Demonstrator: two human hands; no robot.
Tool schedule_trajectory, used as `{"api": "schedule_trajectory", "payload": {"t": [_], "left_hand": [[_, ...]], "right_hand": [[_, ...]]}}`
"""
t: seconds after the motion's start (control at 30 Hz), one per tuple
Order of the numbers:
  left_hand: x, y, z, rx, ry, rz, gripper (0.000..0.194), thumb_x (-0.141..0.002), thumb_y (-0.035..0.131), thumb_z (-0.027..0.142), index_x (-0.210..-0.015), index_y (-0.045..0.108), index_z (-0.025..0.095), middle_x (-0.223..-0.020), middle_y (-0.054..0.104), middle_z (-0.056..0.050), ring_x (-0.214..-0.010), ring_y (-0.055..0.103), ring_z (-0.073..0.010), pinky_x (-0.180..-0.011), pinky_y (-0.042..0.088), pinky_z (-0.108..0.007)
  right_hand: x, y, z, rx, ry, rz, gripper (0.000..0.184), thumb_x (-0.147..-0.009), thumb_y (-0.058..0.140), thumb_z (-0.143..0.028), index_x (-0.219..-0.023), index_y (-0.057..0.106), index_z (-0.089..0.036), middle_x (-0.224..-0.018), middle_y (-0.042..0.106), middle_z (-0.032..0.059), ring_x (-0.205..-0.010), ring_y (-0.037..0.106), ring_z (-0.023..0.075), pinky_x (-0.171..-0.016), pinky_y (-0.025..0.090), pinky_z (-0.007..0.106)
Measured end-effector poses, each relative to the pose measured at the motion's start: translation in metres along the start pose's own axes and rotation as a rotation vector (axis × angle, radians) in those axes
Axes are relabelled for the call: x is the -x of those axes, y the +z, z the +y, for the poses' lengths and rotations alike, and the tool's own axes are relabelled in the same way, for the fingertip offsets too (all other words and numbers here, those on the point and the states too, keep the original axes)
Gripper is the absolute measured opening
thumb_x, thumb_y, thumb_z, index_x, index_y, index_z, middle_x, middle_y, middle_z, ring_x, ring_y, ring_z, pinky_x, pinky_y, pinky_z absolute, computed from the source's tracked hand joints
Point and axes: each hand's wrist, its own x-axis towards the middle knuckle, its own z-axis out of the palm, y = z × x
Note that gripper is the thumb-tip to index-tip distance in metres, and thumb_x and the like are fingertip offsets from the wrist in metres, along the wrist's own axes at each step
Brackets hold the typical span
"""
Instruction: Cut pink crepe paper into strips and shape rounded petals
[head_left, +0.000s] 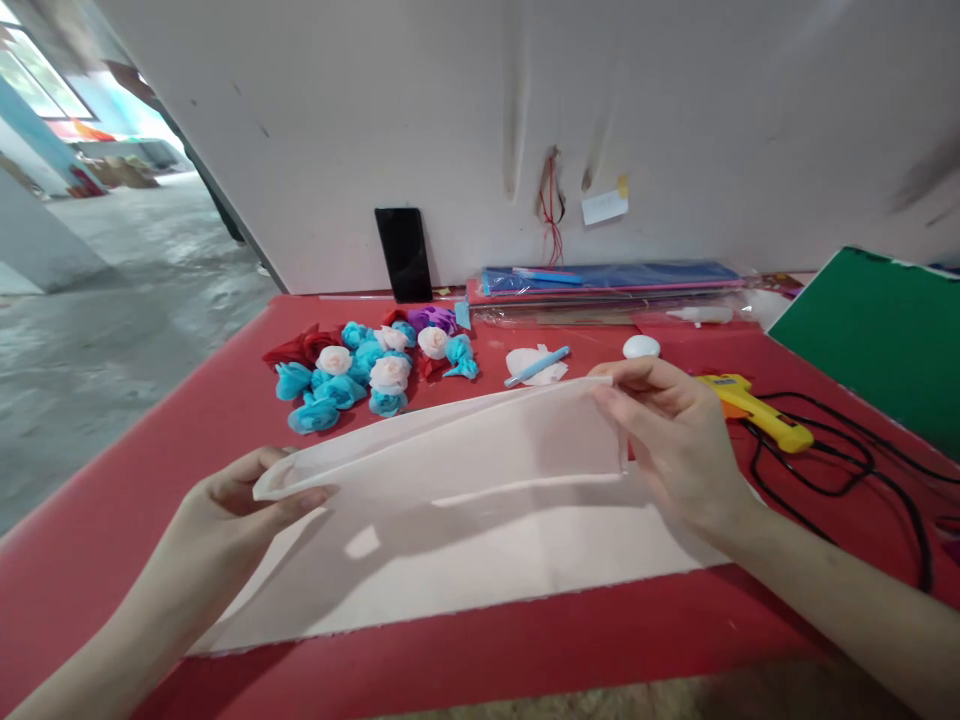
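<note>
A folded strip of thin pale pink paper point(480, 440) is stretched between my two hands. My left hand point(247, 500) pinches its left end between thumb and fingers. At the upper right corner, my right hand point(667, 430) grips it the same way. The strip is raised and tilted, casting a shadow on a larger pale pink sheet point(465, 575) lying flat beneath. Beyond the strip sit several blue, white, red and purple paper flowers point(360, 370). Near my right hand lies a yellow glue gun point(765, 415) with a black cord.
The table is red point(450, 675). A black phone point(405, 255) leans on the pale wall at the back. Plastic-wrapped paper point(607, 290), a light blue pen point(538, 367) on scraps, a white round object point(641, 347) and a green board point(877, 345) are also there.
</note>
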Motion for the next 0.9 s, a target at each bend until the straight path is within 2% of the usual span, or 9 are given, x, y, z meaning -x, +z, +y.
{"api": "schedule_trajectory", "payload": {"t": [0.1,0.17,0.3,0.43,0.53,0.67,0.8,0.9], "left_hand": [[0.0,0.002,0.002,0.252,-0.074,-0.092,0.018,-0.043,0.078,0.025,-0.054,0.064,0.019,-0.05,0.06,0.004,-0.047,0.051,-0.0107,-0.045,0.047,-0.018],[0.0,0.003,0.003,0.366,-0.105,-0.07,0.018,-0.039,0.08,0.022,-0.051,0.066,0.019,-0.047,0.058,0.003,-0.045,0.048,-0.0101,-0.046,0.049,-0.019],[0.002,0.006,0.005,0.431,-0.121,0.041,0.024,-0.033,0.081,0.016,-0.053,0.07,0.02,-0.045,0.057,0.005,-0.044,0.045,-0.0082,-0.039,0.044,-0.013],[0.001,0.003,0.001,0.427,-0.105,0.026,0.029,-0.035,0.083,0.023,-0.063,0.073,0.021,-0.058,0.065,0.003,-0.051,0.051,-0.0094,-0.037,0.04,-0.01],[0.0,-0.002,-0.004,0.316,-0.026,-0.021,0.033,-0.04,0.082,0.025,-0.072,0.073,0.024,-0.067,0.068,0.003,-0.057,0.054,-0.0113,-0.043,0.044,-0.012],[0.006,-0.004,-0.003,0.112,0.176,-0.16,0.04,-0.047,0.076,0.022,-0.085,0.071,0.031,-0.074,0.068,0.003,-0.061,0.058,-0.0136,-0.053,0.049,-0.016],[0.007,-0.005,-0.002,0.011,0.363,-0.229,0.023,-0.054,0.069,0.018,-0.07,0.07,0.034,-0.069,0.068,0.002,-0.066,0.061,-0.0162,-0.057,0.05,-0.018],[0.002,-0.01,-0.005,-0.119,0.456,-0.36,0.012,-0.054,0.067,0.02,-0.059,0.069,0.031,-0.059,0.067,0.0,-0.057,0.061,-0.0183,-0.054,0.051,-0.022]], "right_hand": [[-0.003,-0.001,0.003,-0.011,0.022,0.038,0.009,-0.067,0.07,-0.018,-0.068,0.064,-0.024,-0.073,0.063,-0.0037,-0.063,0.055,0.0091,-0.057,0.045,0.021],[-0.005,-0.002,0.007,-0.034,0.057,0.043,0.009,-0.066,0.07,-0.018,-0.068,0.063,-0.023,-0.072,0.062,-0.0034,-0.063,0.055,0.0096,-0.059,0.046,0.022],[-0.008,-0.001,0.016,-0.056,0.105,0.047,0.011,-0.066,0.07,-0.018,-0.07,0.061,-0.022,-0.07,0.06,-0.0037,-0.065,0.056,0.0101,-0.063,0.046,0.023],[-0.009,-0.001,0.016,-0.047,0.098,0.06,0.019,-0.065,0.07,-0.017,-0.078,0.058,-0.022,-0.07,0.059,-0.0047,-0.064,0.056,0.0096,-0.06,0.046,0.021],[-0.008,-0.001,0.011,-0.013,0.076,0.072,0.023,-0.064,0.069,-0.018,-0.081,0.055,-0.023,-0.072,0.059,-0.0038,-0.066,0.057,0.0107,-0.059,0.047,0.022],[-0.008,-0.002,0.008,0.02,0.049,0.085,0.023,-0.063,0.069,-0.019,-0.08,0.054,-0.023,-0.075,0.059,-0.0026,-0.069,0.057,0.0119,-0.062,0.047,0.023],[-0.012,-0.002,0.011,0.001,0.108,0.077,0.024,-0.061,0.07,-0.021,-0.079,0.054,-0.023,-0.072,0.058,-0.0038,-0.067,0.057,0.011,-0.063,0.047,0.024],[-0.015,-0.003,0.012,0.006,0.171,0.051,0.026,-0.06,0.069,-0.022,-0.08,0.052,-0.022,-0.069,0.058,-0.0044,-0.063,0.057,0.0107,-0.06,0.046,0.024]]}}
